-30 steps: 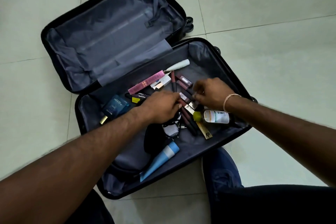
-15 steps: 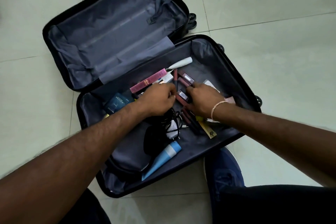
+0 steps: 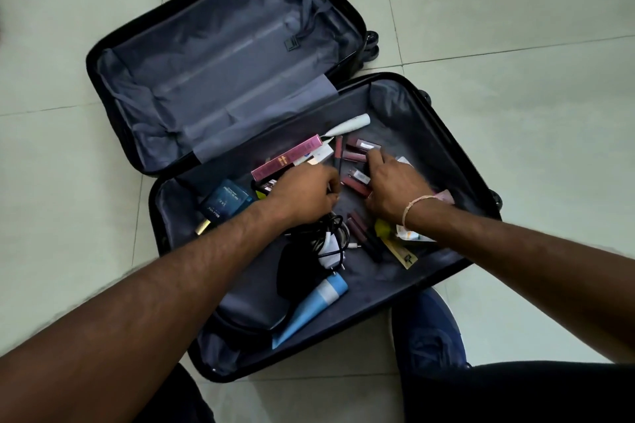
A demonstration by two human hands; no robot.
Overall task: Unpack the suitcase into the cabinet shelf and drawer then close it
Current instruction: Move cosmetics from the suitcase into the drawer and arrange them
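Observation:
A black suitcase (image 3: 409, 120) lies open on the tiled floor, and its lid half (image 3: 223, 55) holds nothing. The near half holds scattered toiletries: a pink box (image 3: 285, 158), a white wand (image 3: 347, 125), a blue perfume box (image 3: 223, 201), several mauve lipstick tubes (image 3: 357, 184), a charger with black cable (image 3: 330, 237) and a blue tube (image 3: 309, 309). My left hand (image 3: 302, 196) is curled, its fingertips pinched at the lower end of a thin lip pencil (image 3: 338, 165). My right hand (image 3: 391, 185) rests palm down, fingers spread over the lipstick tubes.
A black pouch (image 3: 295, 268) lies under my left forearm. A small white bottle (image 3: 407, 233) and a yellow strip (image 3: 400, 251) sit below my right wrist. My blue shoe (image 3: 429, 326) stands against the suitcase's near rim. Pale floor tiles surround the case.
Both hands have shifted toward the far side of the near half. My right hand moved left off the white bottle and reached out over the upper lipstick tubes.

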